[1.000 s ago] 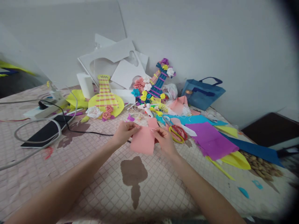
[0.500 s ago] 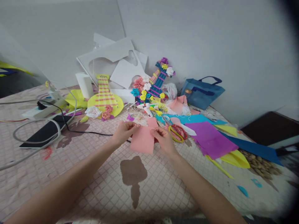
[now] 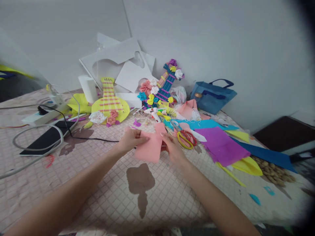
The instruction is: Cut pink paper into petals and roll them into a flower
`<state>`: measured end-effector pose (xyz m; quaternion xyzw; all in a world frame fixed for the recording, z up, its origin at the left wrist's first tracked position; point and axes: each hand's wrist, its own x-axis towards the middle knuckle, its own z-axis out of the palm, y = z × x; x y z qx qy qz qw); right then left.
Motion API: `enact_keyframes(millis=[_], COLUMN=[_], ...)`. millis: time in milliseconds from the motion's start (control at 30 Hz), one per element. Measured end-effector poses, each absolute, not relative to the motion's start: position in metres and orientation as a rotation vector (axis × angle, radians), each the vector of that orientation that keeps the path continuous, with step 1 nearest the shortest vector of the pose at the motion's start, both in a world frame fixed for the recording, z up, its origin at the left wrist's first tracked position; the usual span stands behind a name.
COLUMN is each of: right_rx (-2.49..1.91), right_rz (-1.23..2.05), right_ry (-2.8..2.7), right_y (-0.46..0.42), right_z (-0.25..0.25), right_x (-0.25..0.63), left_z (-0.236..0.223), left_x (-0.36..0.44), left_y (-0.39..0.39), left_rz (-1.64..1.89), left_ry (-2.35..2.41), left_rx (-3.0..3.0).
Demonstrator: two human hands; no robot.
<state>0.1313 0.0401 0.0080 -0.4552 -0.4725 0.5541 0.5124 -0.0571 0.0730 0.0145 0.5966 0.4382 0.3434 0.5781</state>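
A piece of pink crepe paper (image 3: 148, 151) is stretched between my two hands, just above the table. My left hand (image 3: 131, 139) pinches its upper left edge between thumb and fingers. On the other side, my right hand (image 3: 172, 146) grips the right edge the same way. Right of that hand lie scissors with yellow and red handles (image 3: 185, 140). Behind the paper rests a white glue gun (image 3: 154, 114). A yellow paper guitar (image 3: 110, 106) with white strings and paper flowers leans at the back left.
A flower-covered blue paper guitar (image 3: 167, 86) stands against white board offcuts (image 3: 115, 54). Purple paper (image 3: 222, 146), peanuts (image 3: 274, 172) and a blue bag (image 3: 213, 96) are at right. On the left are a power strip (image 3: 45, 115), cables and a black tablet (image 3: 48, 139).
The pink crepe paper has shifted slightly left and turned a little. My left thumb now lies further over its face, and both hands keep their hold.
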Motion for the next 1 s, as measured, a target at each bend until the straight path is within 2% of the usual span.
enact_keyframes(millis=[467,800,1000], right_rx=[-1.1,-1.07,-1.082], right_rz=[1.325,1.247,1.234], right_ry=[-1.264,-1.825,-1.868], right_y=[0.042,0.04,0.036], right_z=[0.006,0.019,0.015], right_x=[0.136,0.143,0.139], left_z=[0.018,0.015,0.018], left_x=[-0.06,-0.057,-0.054], left_y=[0.074,0.067,0.062], left_rz=[0.762,0.531,0.459], left_ry=[1.014,0.921,0.894], left_rx=[1.475,1.721,1.761])
